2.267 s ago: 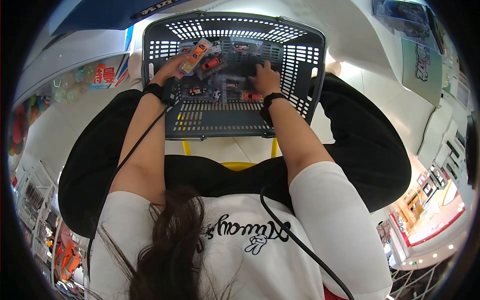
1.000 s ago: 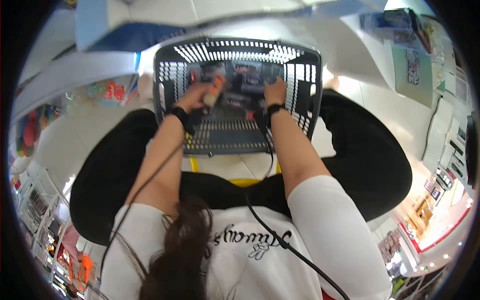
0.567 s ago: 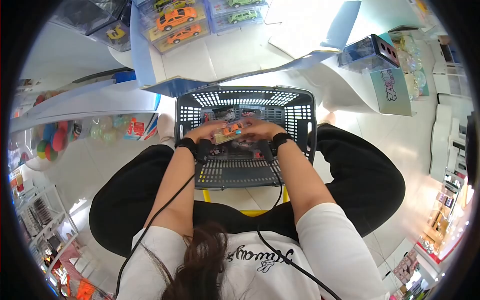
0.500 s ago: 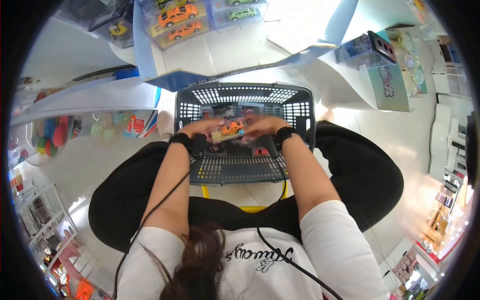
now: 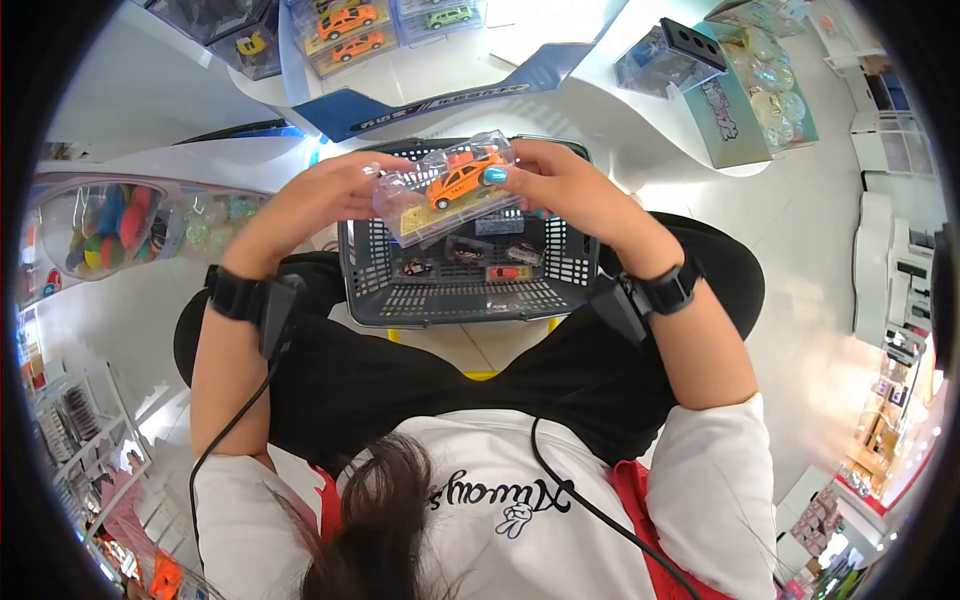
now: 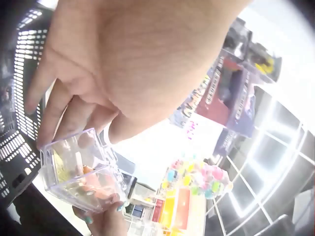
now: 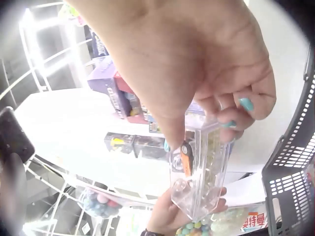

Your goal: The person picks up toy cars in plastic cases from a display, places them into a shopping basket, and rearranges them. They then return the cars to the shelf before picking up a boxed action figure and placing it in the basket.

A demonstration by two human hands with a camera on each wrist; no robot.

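A clear plastic box with an orange toy taxi (image 5: 466, 184) on a yellow base is raised above the dark grey basket (image 5: 372, 290). My right hand (image 5: 580, 195) grips its right end, the blue-nailed thumb across the front and the fingers behind. At the other end my left hand (image 5: 322, 200) holds the box between thumb and fingertips. The right wrist view shows the transparent case (image 7: 199, 169) on edge, one hand at each end. Down in the basket lie several boxed toy cars, among them a red car (image 5: 508, 272); others are hidden behind the held box.
A blue-edged display tray (image 5: 450, 98) on a white shelf stands just beyond the basket, with boxed orange cars (image 5: 350, 28) and a green car (image 5: 449, 17). A clear case (image 5: 668, 62) stands to the right. Colourful balls (image 5: 110, 225) are on the left.
The boxed toy taxi has risen out of the basket toward the head, from the left hand alone into both hands. My right hand has left the basket's contents. The view has shifted toward the shelf.
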